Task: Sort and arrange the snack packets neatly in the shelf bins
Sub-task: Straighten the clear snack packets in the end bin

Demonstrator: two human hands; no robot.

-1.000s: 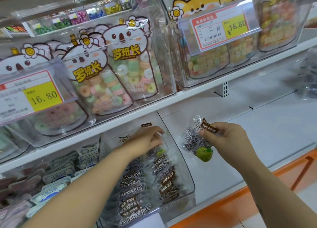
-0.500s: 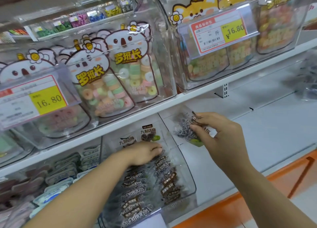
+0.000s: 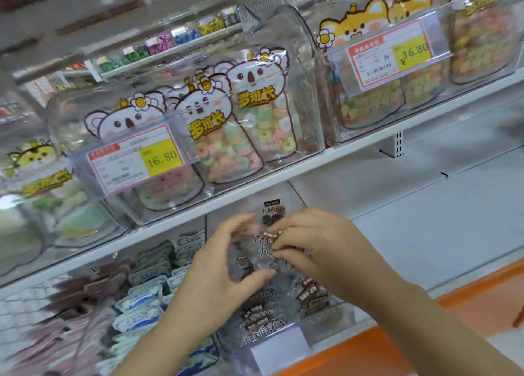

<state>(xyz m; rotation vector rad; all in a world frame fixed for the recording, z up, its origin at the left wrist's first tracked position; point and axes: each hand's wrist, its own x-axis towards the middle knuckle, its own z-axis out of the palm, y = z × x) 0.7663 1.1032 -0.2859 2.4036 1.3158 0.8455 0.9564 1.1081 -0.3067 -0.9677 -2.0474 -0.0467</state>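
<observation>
Snack packet [image 3: 266,251]: you hold it with both hands just above the clear plastic bin [image 3: 320,333] on the lower shelf. It is a crinkly see-through pouch with dark printed characters and brown label strips, and it is blurred by motion. Your left hand [image 3: 224,265] grips its left side, fingers curled over the top and thumb tucked under. Your right hand [image 3: 320,245] pinches its upper right edge between curled fingertips. More pouches of the same kind lie overlapped in rows inside the bin, glossy and wrinkled. A blank white label [image 3: 279,351] sits on the bin's front.

Just left of it, another bin holds flat blue-and-white packets [image 3: 144,299] stacked on edge. Above, on a white metal shelf [image 3: 312,160], rounded clear bins carry koala-shaped bags [image 3: 249,137] filled with pastel ring candies. A red and yellow price tag [image 3: 161,157] reads 16.80. Further right stand fox-shaped bags [image 3: 368,30] behind a similar tag. The lower shelf surface [image 3: 425,228] to your right is smooth white, edged by an orange strip [image 3: 354,356].
</observation>
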